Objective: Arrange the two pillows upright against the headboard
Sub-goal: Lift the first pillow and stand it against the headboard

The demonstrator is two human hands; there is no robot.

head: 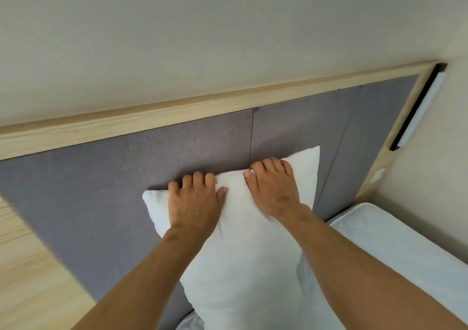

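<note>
A white pillow (pixel 243 248) stands upright, leaning on the grey padded headboard (pixel 106 178). My left hand (pixel 195 203) grips the pillow's top edge near its left corner, fingers curled over the back and thumb on the front. My right hand (pixel 273 188) holds the top edge toward the right corner in the same way. Only one pillow shows; a second one is not in view.
A light wooden rail (pixel 177 112) caps the headboard, with the plain wall above. A wooden side panel (pixel 30 266) stands at the left. The white mattress (pixel 395 238) lies at the lower right, with a white wall fixture (pixel 423 107) and a switch plate (pixel 377 176) beyond.
</note>
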